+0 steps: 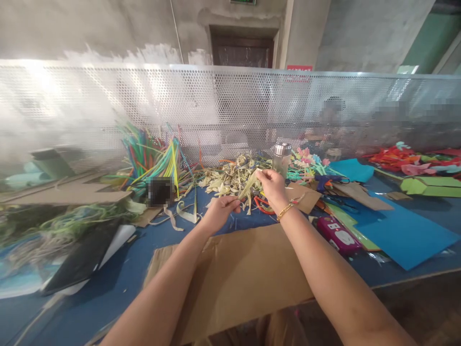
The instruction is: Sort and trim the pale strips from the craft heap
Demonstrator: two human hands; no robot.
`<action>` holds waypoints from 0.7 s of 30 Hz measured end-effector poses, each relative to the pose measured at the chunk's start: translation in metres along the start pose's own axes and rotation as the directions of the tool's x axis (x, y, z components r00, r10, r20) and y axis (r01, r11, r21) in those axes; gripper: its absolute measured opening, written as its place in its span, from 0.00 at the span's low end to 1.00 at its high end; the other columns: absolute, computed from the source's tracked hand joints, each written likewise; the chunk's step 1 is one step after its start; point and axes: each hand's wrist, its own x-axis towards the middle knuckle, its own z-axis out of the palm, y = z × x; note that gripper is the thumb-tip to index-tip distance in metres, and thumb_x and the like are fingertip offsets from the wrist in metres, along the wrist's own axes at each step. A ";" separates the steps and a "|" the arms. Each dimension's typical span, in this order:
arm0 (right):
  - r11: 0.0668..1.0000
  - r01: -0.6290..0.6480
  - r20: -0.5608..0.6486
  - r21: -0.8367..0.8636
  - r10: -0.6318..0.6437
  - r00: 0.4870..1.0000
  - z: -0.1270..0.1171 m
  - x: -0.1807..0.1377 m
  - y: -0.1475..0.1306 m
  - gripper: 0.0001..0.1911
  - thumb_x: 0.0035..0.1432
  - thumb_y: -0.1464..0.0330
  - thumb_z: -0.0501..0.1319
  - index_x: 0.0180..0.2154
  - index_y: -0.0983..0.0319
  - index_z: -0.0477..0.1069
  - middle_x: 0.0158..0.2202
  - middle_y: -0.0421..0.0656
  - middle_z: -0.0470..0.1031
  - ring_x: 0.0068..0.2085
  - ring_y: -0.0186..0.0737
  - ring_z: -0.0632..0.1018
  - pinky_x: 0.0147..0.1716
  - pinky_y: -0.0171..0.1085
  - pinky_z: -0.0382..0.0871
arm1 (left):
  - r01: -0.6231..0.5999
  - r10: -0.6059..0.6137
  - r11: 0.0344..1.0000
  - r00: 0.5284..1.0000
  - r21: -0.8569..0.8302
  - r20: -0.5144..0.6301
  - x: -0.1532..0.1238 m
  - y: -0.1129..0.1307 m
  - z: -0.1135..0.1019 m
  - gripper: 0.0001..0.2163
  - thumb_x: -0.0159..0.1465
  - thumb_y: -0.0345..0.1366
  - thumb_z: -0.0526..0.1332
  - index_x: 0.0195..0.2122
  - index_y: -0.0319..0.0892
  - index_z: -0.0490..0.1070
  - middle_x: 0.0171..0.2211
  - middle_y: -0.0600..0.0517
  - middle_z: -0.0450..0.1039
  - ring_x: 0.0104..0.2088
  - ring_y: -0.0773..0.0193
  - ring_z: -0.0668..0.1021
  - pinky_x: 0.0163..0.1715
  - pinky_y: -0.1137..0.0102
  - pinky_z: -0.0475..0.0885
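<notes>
Both my hands hold one pale yellow-green leaf strip (248,188) above the blue table (144,240). My left hand (219,211) pinches its lower end, fingers closed. My right hand (271,185), with a gold bracelet on the wrist, pinches the upper end. Just behind lies a heap of pale dried leaf strips (226,179). A brown cardboard sheet (234,278) lies under my forearms at the table's near edge.
Coloured strips (154,158) fan out at the back left; a clear jar with a metal lid (281,158) stands behind my right hand. Blue paper (403,233), a pink case (338,235), green and red cut-outs lie right. A perforated metal screen (230,105) closes the back.
</notes>
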 end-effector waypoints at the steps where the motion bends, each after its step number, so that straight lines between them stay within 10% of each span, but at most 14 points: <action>1: 1.000 0.002 -0.004 0.000 -0.002 1.000 0.000 0.001 0.001 0.19 0.47 0.52 0.64 0.23 0.62 0.68 0.19 0.36 0.65 0.23 0.31 0.62 0.24 0.33 0.56 | -0.013 0.013 1.000 1.000 0.008 0.007 0.000 -0.001 0.000 0.16 0.62 0.45 0.55 0.22 0.40 0.69 0.23 0.54 0.69 0.29 0.65 0.71 0.34 0.71 0.63; 11: 1.000 0.007 -0.008 -0.028 -0.008 1.000 -0.004 0.000 0.001 0.19 0.48 0.53 0.63 0.23 0.63 0.68 0.19 0.37 0.65 0.23 0.31 0.62 0.24 0.33 0.56 | 0.029 -0.025 0.993 0.999 -0.116 0.038 -0.001 0.002 0.002 0.18 0.59 0.45 0.58 0.17 0.42 0.64 0.22 0.52 0.69 0.35 0.60 0.75 0.34 0.71 0.64; 21: 1.000 0.014 0.018 -0.004 -0.014 1.000 -0.001 -0.001 -0.001 0.19 0.49 0.54 0.63 0.21 0.62 0.66 0.18 0.35 0.62 0.22 0.30 0.60 0.23 0.33 0.54 | 0.377 -0.334 0.809 0.926 -0.450 0.175 -0.005 -0.001 0.000 0.15 0.53 0.48 0.67 0.31 0.39 0.76 0.27 0.49 0.75 0.25 0.70 0.71 0.27 0.74 0.63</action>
